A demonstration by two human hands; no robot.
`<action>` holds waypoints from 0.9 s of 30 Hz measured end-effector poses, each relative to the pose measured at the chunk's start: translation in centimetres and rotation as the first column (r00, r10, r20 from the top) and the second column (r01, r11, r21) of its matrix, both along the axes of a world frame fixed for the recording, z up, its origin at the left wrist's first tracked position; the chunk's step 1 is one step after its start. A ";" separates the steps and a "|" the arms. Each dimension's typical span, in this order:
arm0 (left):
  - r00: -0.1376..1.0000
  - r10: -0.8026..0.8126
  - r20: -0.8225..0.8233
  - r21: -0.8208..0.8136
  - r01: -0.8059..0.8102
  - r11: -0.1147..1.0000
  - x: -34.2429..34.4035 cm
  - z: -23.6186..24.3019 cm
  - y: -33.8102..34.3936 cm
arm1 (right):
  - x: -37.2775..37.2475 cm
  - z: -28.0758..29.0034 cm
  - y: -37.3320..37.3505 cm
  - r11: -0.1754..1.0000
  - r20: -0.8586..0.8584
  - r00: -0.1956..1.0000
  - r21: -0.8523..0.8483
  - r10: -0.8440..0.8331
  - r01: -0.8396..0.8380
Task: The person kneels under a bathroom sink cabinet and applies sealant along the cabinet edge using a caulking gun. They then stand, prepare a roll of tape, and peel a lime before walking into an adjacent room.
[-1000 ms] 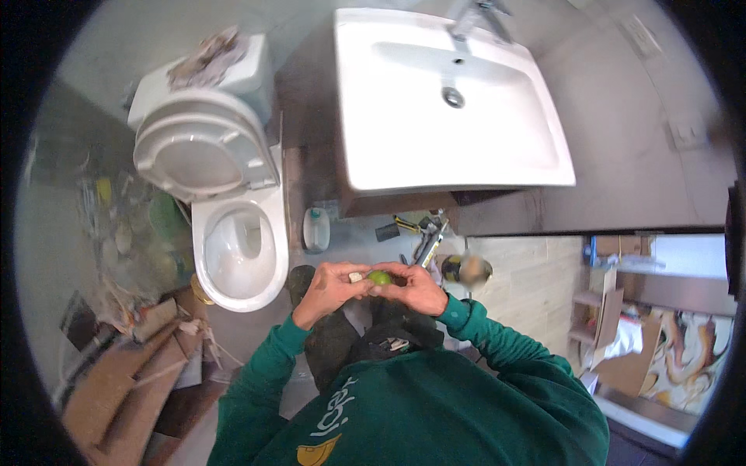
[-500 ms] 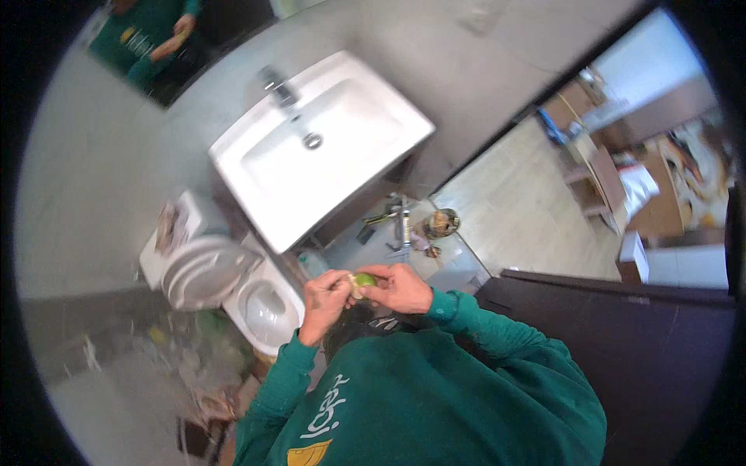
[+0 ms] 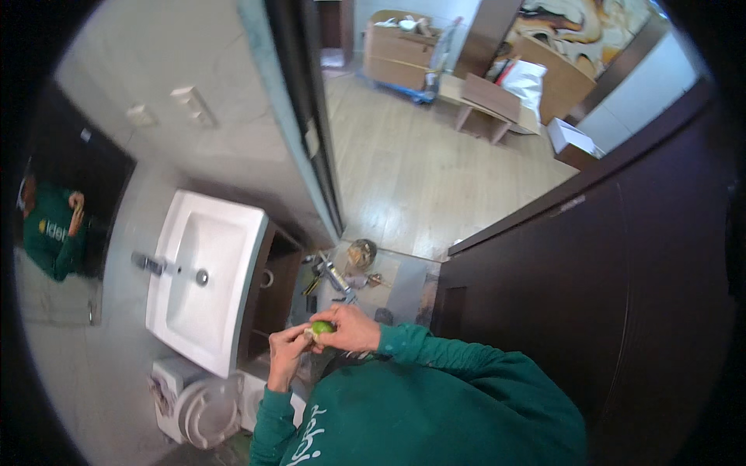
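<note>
Just in front of my chest, both hands meet around a small green fruit (image 3: 322, 327), which looks like a partly peeled citrus with a pale patch on its left side. My right hand (image 3: 353, 329) is closed around the green side. The fingers of my left hand (image 3: 286, 351) are pinched at the pale side, and whether they hold loose peel is too small to tell. The fruit's underside is hidden by my fingers.
A white sink (image 3: 225, 299) stands on a brown cabinet (image 3: 273, 291) at left, a toilet (image 3: 208, 412) below it. A caulking gun (image 3: 334, 276) and a round container (image 3: 362, 252) sit on the floor ahead. A dark door (image 3: 559, 311) is at right; boards and a cart (image 3: 400, 58) stand beyond the doorway.
My view has swung to the right, toward the doorway, so the sink and toilet now lie farther left and lower. Both hands have stayed together on the fruit.
</note>
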State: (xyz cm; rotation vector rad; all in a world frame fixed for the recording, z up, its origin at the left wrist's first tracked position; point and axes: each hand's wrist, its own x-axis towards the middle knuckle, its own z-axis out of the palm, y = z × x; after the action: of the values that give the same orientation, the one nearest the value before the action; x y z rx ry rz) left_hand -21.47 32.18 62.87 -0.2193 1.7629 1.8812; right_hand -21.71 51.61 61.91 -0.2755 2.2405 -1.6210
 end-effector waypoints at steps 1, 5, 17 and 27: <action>0.999 -0.027 -0.017 -0.041 0.026 0.999 -0.5 0.4 0.4 | 0.1 0.2 0.2 0.999 0.001 1.000 0.028 -0.023 0.023; 0.977 -0.144 -0.155 -0.167 0.118 0.979 -2.1 2.1 1.1 | 0.4 1.0 -0.2 0.984 -0.173 0.976 0.101 -0.129 0.148; 0.962 -0.271 0.020 0.290 0.254 0.922 -7.1 -0.1 -2.4 | -0.3 2.1 -3.8 0.826 0.175 0.881 -0.307 -0.440 0.474; 0.944 -0.304 -0.132 0.015 0.308 0.951 -7.8 -0.6 -4.0 | -0.3 -0.1 -7.2 0.786 0.123 0.874 -0.390 -0.471 0.479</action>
State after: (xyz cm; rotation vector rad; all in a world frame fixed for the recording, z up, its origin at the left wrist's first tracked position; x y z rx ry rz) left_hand -29.22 28.19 62.30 0.1854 1.7295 1.7292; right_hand -21.98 44.44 61.81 0.2333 2.0320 -2.3492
